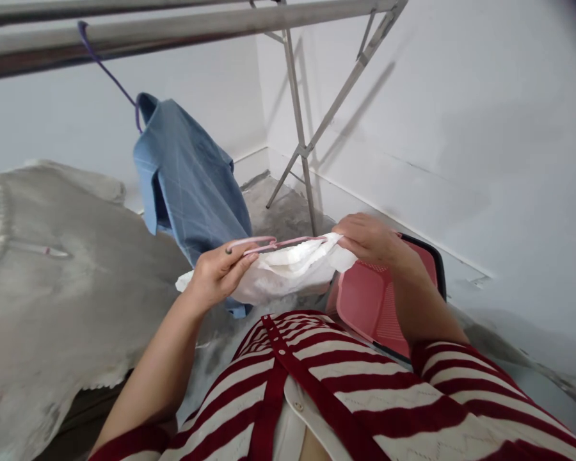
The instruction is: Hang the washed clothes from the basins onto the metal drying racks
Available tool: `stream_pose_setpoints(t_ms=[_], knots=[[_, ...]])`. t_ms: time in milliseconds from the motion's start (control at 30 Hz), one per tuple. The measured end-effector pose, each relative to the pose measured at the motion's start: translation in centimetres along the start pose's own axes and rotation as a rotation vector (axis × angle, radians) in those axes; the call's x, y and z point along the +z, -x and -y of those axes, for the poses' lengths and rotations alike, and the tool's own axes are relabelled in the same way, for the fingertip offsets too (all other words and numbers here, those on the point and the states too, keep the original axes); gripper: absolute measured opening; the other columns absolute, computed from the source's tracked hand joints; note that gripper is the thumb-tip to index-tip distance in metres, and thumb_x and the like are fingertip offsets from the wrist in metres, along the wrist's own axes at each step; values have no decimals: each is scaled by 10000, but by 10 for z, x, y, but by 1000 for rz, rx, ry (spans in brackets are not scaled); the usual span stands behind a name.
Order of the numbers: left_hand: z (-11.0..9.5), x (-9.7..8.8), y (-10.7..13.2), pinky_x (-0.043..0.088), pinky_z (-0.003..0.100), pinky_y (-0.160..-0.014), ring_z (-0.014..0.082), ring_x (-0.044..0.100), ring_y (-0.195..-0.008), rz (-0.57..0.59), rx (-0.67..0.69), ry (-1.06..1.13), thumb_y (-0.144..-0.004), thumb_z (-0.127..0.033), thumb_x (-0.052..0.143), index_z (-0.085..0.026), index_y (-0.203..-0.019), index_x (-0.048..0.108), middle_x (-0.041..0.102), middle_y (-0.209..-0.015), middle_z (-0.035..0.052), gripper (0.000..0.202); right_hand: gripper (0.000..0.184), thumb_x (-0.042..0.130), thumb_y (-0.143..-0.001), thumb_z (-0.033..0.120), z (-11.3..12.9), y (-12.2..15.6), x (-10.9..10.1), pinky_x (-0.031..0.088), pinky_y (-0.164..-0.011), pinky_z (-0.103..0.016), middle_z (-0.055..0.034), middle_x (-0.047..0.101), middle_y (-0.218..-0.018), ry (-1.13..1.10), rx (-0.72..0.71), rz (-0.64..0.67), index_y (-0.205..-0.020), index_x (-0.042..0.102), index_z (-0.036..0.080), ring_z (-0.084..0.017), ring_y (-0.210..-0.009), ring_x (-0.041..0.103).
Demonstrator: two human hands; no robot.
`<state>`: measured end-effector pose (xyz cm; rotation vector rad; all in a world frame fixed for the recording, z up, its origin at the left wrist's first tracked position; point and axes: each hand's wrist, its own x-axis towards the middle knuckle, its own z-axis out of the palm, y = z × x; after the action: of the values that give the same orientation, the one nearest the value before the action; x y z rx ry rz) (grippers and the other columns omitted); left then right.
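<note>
My left hand (pixel 217 272) is closed around one end of a pink hanger (pixel 273 242) and a white garment (pixel 288 269). My right hand (pixel 367 238) pinches the other end of the hanger together with the white cloth. The garment hangs between both hands, in front of my red and white striped top (pixel 365 397). Just behind the hands a blue checked shirt (pixel 189 186) hangs on a purple hanger (pixel 106 70) from a metal rail (pixel 182 29).
A grey knitted garment (pixel 52 282) hangs at the left. A pink laundry basket (pixel 379 301) stands on the floor under my right forearm. The drying rack's metal legs (pixel 303 147) stand in the corner by white walls.
</note>
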<state>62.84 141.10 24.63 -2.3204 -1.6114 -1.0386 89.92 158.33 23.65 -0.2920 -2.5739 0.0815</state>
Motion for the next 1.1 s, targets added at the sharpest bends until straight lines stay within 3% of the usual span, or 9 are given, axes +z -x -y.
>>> stream_pose_setpoints(t_ms=[67,200,300,467,600,767,867,1000,1100], knots=[[1,-3,-1,500,217,-784,133,649,-877,12,-26,16,-895,-259,524,-206,-1137,621,703,-1007,51,266,243,411,-899,281,-2,4,-9,460,-688,-302,-69,672,-805,-36,76,-50,-881,634,186,-179,-766,610],[6,-21,2,496,271,-790,168,624,-901,18,-160,-16,-802,-436,635,-196,-1199,577,684,-1024,68,468,151,552,-836,301,-20,31,-35,464,-637,-271,-44,687,-829,-164,417,-293,-863,670,211,-161,-739,625],[10,-29,6,484,216,-645,129,628,-746,-24,-358,69,-833,-418,594,-189,-1050,651,705,-885,36,321,106,649,-742,288,-39,58,-47,445,-569,-240,-14,682,-746,-190,593,-517,-809,700,225,-132,-654,598],[21,-21,10,465,204,-600,107,594,-657,-286,-524,194,-824,-376,604,-176,-840,683,683,-741,6,216,169,672,-686,289,-54,81,-47,455,-586,-241,2,695,-726,-103,718,-491,-838,736,254,-134,-654,600],[23,-21,5,478,216,-619,111,593,-691,-321,-510,161,-823,-384,607,-184,-914,676,675,-794,15,230,160,684,-687,287,-54,84,-43,438,-547,-233,10,683,-695,-62,710,-651,-833,740,253,-126,-621,581],[1,-23,-31,494,313,-860,173,594,-980,-240,-179,-84,-853,-392,570,-202,-1063,635,656,-1065,67,290,109,649,-715,243,-41,66,-40,439,-568,-228,22,670,-710,-165,577,-517,-796,722,242,-121,-635,588],[-14,-10,-57,496,291,-811,165,611,-897,-69,-34,-122,-888,-377,517,-183,-1045,638,676,-961,63,278,119,609,-769,286,-25,47,-43,436,-569,-243,5,660,-716,-163,560,-415,-790,713,231,-136,-655,590],[-17,5,-71,463,226,-681,131,604,-729,-87,-54,-139,-909,-302,480,-171,-919,665,651,-753,24,227,180,609,-769,362,-24,43,-48,479,-660,-293,-28,668,-814,-185,572,-317,-865,694,236,-184,-785,610],[-7,2,-68,449,211,-651,118,599,-697,-144,-74,-135,-893,-293,513,-193,-913,666,646,-742,5,185,275,652,-716,379,-41,62,-46,490,-665,-318,-31,666,-845,-268,706,-273,-937,670,217,-193,-789,604]])
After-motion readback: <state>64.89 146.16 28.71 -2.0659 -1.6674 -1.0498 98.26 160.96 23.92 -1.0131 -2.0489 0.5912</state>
